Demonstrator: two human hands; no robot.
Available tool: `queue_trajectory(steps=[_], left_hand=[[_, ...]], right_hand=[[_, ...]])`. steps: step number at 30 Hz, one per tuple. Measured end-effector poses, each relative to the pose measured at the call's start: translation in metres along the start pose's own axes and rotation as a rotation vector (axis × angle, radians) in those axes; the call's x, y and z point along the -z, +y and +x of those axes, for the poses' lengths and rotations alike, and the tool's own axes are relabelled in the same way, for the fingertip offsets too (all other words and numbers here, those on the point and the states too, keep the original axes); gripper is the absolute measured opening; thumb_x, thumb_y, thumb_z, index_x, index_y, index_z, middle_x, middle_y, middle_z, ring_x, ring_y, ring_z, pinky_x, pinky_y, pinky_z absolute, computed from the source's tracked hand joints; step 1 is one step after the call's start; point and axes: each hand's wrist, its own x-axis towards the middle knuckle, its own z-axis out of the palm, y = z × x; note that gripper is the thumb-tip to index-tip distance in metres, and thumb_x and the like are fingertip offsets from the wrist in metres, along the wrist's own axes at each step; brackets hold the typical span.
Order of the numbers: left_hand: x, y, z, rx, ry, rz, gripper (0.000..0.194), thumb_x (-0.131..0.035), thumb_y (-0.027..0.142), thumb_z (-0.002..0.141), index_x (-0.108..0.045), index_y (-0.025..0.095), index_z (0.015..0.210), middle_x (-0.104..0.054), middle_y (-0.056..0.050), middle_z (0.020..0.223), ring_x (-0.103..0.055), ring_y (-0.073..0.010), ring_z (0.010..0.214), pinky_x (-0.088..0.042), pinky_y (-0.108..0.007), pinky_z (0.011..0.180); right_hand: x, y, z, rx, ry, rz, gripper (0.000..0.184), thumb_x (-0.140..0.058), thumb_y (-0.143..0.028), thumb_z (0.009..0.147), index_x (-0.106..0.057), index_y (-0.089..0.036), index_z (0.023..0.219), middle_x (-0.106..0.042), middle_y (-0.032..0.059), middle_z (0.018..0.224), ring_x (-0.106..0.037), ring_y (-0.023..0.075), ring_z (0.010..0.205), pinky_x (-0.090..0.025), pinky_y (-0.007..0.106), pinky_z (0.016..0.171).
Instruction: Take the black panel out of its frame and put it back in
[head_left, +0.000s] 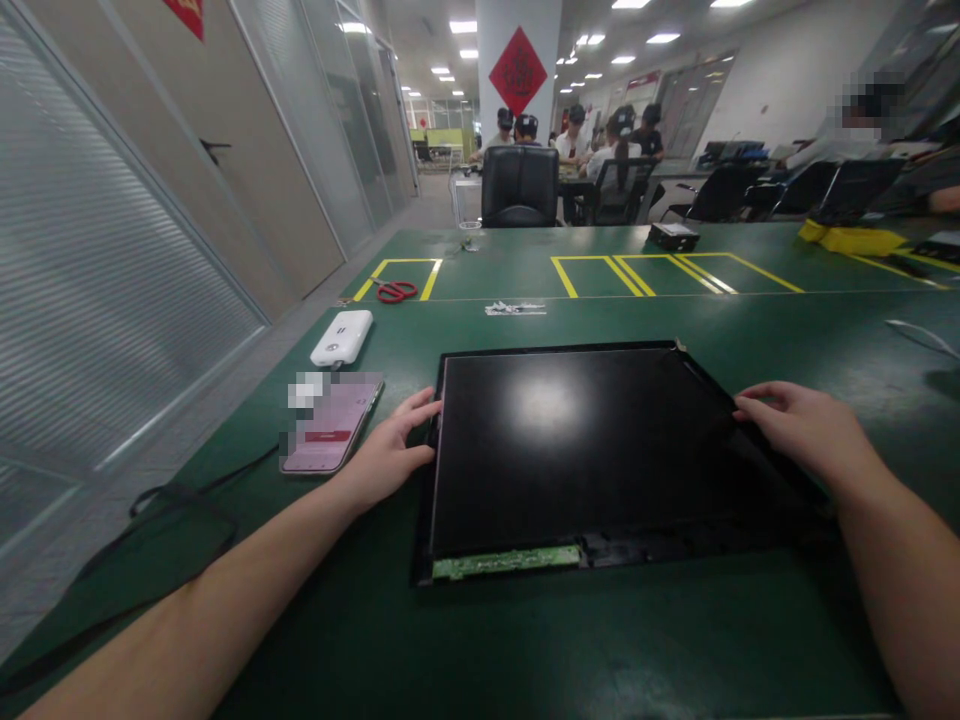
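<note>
A black LCD screen panel [570,440] lies flat on the green table, screen side up, in a black frame. A narrow green circuit board [506,562] runs along the left part of its near edge. My left hand [394,450] holds the panel's left edge, with the thumb and fingers a little apart. At the right edge, my right hand [806,430] has its fingers bent and closed on the frame; its fingertips are partly hidden. A bright reflection shows on the screen.
Left of the panel lie a phone [334,425], a white power bank [342,338] and a dark strap [180,495]. Red-handled scissors [396,291] and small whitish pieces [515,309] lie farther back, near yellow tape lines [576,278]. A black box [673,237] sits at the far edge.
</note>
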Motion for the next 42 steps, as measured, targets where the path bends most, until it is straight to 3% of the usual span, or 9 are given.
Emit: queue_trajectory(steps=[7, 19, 27, 32, 38, 42], left_hand=[[0.002, 0.006, 0.001, 0.032, -0.032, 0.013, 0.074, -0.063, 0.024, 0.070, -0.063, 0.019, 0.143, -0.032, -0.009, 0.171, -0.026, -0.0298, 0.158, -0.019, -0.043, 0.129], [0.002, 0.000, 0.002, -0.016, -0.019, -0.024, 0.065, -0.064, 0.020, 0.070, -0.071, 0.025, 0.134, -0.037, -0.005, 0.169, -0.028, -0.0354, 0.157, -0.023, -0.054, 0.128], [0.002, -0.001, 0.003, -0.023, -0.030, -0.021, 0.065, -0.063, 0.019, 0.070, -0.071, 0.026, 0.134, -0.035, -0.004, 0.170, -0.026, -0.0354, 0.158, -0.022, -0.054, 0.128], [0.001, 0.000, 0.002, 0.001, -0.031, -0.014, 0.072, -0.060, 0.017, 0.071, -0.064, 0.025, 0.143, -0.032, -0.005, 0.171, -0.025, -0.0344, 0.158, -0.023, -0.052, 0.128], [0.001, 0.001, 0.000, -0.052, -0.041, 0.025, 0.083, -0.059, 0.017, 0.073, -0.049, 0.026, 0.156, -0.030, -0.006, 0.172, -0.022, -0.0321, 0.159, -0.015, -0.052, 0.130], [0.001, 0.001, -0.001, -0.063, -0.043, 0.057, 0.076, -0.058, 0.019, 0.076, -0.052, 0.023, 0.152, -0.030, -0.009, 0.172, -0.022, -0.0316, 0.159, -0.016, -0.052, 0.130]], right_hand=[[-0.001, 0.002, 0.002, -0.002, -0.005, 0.023, 0.033, -0.052, -0.052, 0.067, -0.070, -0.028, 0.081, -0.077, 0.0042, 0.076, -0.066, 0.0290, 0.072, -0.049, 0.041, 0.074], [0.000, 0.002, 0.001, 0.026, 0.039, 0.012, 0.031, -0.051, -0.052, 0.065, -0.070, -0.029, 0.074, -0.077, 0.0044, 0.074, -0.066, 0.0295, 0.069, -0.049, 0.042, 0.073], [0.000, 0.002, 0.001, 0.022, 0.030, 0.012, 0.033, -0.052, -0.052, 0.066, -0.071, -0.028, 0.076, -0.076, 0.0057, 0.075, -0.065, 0.0290, 0.071, -0.048, 0.041, 0.071], [0.005, -0.005, -0.003, -0.029, -0.012, 0.004, 0.032, -0.051, -0.050, 0.066, -0.070, -0.027, 0.079, -0.076, 0.0064, 0.080, -0.065, 0.0300, 0.081, -0.047, 0.040, 0.075], [0.002, -0.001, 0.000, -0.033, -0.024, 0.019, 0.034, -0.052, -0.052, 0.066, -0.070, -0.028, 0.081, -0.075, 0.0055, 0.080, -0.064, 0.0295, 0.075, -0.046, 0.041, 0.075], [0.000, 0.003, 0.003, -0.016, -0.031, 0.019, 0.034, -0.052, -0.053, 0.067, -0.070, -0.028, 0.083, -0.075, 0.0048, 0.081, -0.064, 0.0288, 0.073, -0.046, 0.041, 0.075]])
